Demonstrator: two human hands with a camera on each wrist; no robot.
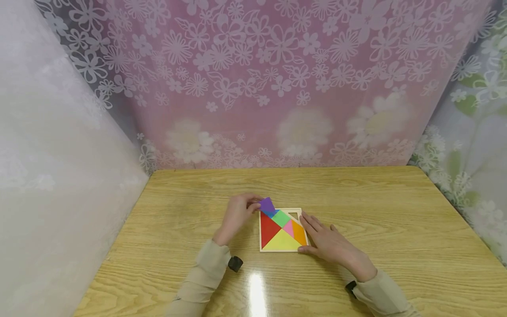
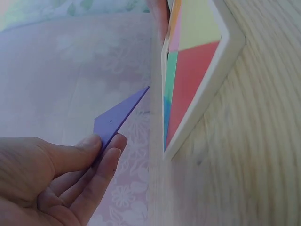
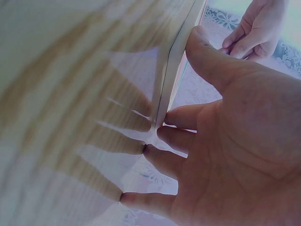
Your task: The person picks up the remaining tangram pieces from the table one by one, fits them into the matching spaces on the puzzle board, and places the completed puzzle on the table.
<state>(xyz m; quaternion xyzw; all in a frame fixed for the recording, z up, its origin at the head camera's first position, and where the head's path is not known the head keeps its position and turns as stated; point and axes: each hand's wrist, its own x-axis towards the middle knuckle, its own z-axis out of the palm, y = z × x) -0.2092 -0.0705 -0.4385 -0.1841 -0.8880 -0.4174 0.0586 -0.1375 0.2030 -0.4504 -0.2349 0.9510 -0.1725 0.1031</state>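
Note:
My left hand (image 1: 237,213) pinches a purple tangram piece (image 1: 267,205) between thumb and fingers, above the far left corner of a wooden puzzle tray (image 1: 279,251). In the left wrist view the thin purple piece (image 2: 115,115) shows tilted and apart from the tray. Inside the tray lie a red triangle (image 1: 269,230), a yellow triangle (image 1: 283,241), a green square (image 1: 281,218), a pink triangle (image 1: 288,228) and an orange piece (image 1: 299,232). A blue piece (image 1: 272,213) is partly covered by the purple one. My right hand (image 1: 330,243) rests along the tray's right edge, its fingers extended.
A bare part of the tray, with a brownish patch (image 1: 293,215), shows at its far right corner. The wood-grain table (image 1: 178,198) extends around the tray. Patterned curtains (image 1: 245,88) hang behind the table and at both sides.

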